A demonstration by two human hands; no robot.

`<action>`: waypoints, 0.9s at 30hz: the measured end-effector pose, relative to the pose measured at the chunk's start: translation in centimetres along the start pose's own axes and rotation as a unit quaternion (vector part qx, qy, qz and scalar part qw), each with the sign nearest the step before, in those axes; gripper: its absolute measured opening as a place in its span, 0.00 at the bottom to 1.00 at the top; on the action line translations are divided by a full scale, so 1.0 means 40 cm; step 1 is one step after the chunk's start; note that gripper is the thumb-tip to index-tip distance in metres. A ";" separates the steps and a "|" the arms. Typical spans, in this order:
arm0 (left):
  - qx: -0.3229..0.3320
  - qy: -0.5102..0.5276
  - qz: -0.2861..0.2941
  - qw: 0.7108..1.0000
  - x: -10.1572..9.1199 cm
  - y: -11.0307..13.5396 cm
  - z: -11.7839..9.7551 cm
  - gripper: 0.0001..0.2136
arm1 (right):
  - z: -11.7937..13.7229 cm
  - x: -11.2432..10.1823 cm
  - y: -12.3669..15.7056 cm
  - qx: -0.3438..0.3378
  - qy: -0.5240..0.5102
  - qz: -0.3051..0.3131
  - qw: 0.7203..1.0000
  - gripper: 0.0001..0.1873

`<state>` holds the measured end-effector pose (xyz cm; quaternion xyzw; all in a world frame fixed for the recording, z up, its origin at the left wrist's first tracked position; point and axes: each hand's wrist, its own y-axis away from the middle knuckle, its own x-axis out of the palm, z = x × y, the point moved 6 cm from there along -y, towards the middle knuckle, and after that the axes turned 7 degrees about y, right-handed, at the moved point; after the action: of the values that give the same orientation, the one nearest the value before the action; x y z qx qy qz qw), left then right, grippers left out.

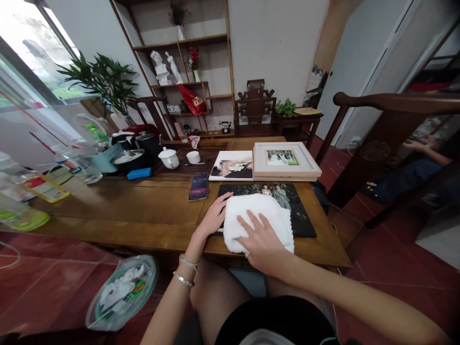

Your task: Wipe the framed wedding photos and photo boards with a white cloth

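Note:
A dark photo print [298,211] lies flat on the wooden table [143,206] near its front edge. A white towel [258,211] covers the print's left half. My right hand [260,239] lies flat on the towel with fingers spread. My left hand [212,216] rests on the print's left edge, fingers stretched out against the towel's side. Behind the print sit a second photo [232,165] and a light framed picture [285,160].
A phone [199,187] lies left of the photos. Farther left stand a white teapot [168,158], cup [193,156], kettles [143,143] and plastic bottles [43,187]. A bin [122,292] sits on the floor at lower left. Another person sits behind a wooden chair [388,134] at right.

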<state>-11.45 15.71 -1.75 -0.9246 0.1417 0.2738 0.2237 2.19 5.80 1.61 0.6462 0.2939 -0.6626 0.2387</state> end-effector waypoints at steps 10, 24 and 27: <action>0.011 -0.001 -0.020 1.000 0.002 0.001 0.013 0.19 | -0.267 -0.018 -0.034 0.146 0.049 -0.012 0.988 0.27; 0.010 -0.013 -0.018 1.000 0.002 -0.001 0.015 0.19 | -0.087 -0.002 0.123 0.091 -0.026 -0.020 0.995 0.25; -0.003 -0.011 -0.013 1.000 0.000 0.000 0.008 0.19 | -0.036 0.002 0.056 0.048 -0.062 -0.014 0.997 0.23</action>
<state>-11.58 15.88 -1.98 -0.9241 0.1260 0.2813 0.2260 4.79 5.19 1.36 0.6102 0.2556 -0.7180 0.2162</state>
